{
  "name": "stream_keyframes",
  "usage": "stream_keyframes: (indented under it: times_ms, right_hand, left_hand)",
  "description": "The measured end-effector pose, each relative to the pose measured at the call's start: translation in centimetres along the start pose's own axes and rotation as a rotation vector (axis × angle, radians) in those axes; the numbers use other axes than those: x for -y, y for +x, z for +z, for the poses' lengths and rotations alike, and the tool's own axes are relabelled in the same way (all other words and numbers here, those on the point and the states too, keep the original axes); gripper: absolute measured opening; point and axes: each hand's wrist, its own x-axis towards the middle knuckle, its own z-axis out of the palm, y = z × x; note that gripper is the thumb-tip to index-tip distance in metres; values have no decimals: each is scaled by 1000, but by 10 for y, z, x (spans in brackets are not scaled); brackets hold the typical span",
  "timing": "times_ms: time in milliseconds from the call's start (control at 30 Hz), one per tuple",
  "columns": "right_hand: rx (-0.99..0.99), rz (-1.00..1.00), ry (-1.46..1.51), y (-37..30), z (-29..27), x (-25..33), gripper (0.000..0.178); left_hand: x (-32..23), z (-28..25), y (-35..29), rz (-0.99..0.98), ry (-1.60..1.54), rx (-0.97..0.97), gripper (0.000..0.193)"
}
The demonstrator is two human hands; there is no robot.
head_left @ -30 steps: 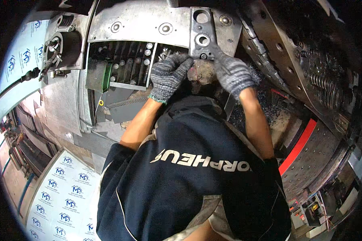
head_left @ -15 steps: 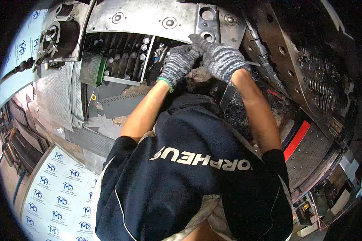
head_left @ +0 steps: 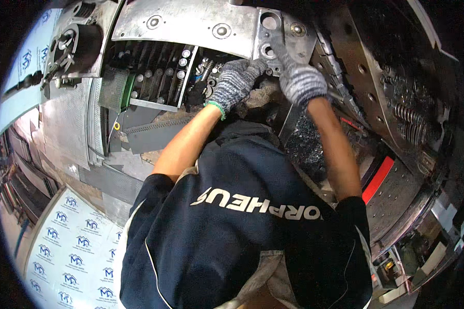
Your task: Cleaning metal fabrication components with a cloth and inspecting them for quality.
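Note:
Both hands wear grey striped knit gloves. My left hand (head_left: 238, 81) is at the front edge of the machine's metal table, its fingers bent together at the near end of a flat steel block (head_left: 268, 35) with round holes. What those fingers pinch, if anything, is hidden. To the right, my right hand (head_left: 303, 82) is raised beside the block, its dark-stained fingertips stretching over the block's right side. Motion smears these fingers, so their grip does not show.
Left of my hands, an open drawer (head_left: 160, 77) holds rows of round metal tooling. Small loose parts (head_left: 207, 69) lie beside it. The bright metal table (head_left: 188, 31) carries ball rollers. Dark metal chips (head_left: 309, 139) lie below my right arm, near a red strip (head_left: 379, 180).
My hands have drawn apart; the right moved right and slightly down, off the block's near end. The left shifted slightly right. More of the block's holes show.

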Motion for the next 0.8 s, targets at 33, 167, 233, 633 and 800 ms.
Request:
stream_keyframes:
  times_ms: [33,167,233,633,800]
  right_hand:
    - [-75,-40,-32,0,-3,-2,64]
    - [-112,38,-14,10,-18,-10,56]
    - [-244,-162,-21,4,1,-18,53]
    - [-784,-14,-291,-26,-71,-23,32]
    - [-949,-148,511,-11,-41,22,27]
  left_hand:
    - [5,1,1,5,1,15,25]
    - [17,4,5,351,310,-97,25]
    - [0,0,1,212,118,-95,40]
    - [29,0,3,55,146,-132,31]
    - [4,-11,-21,304,254,-104,25]
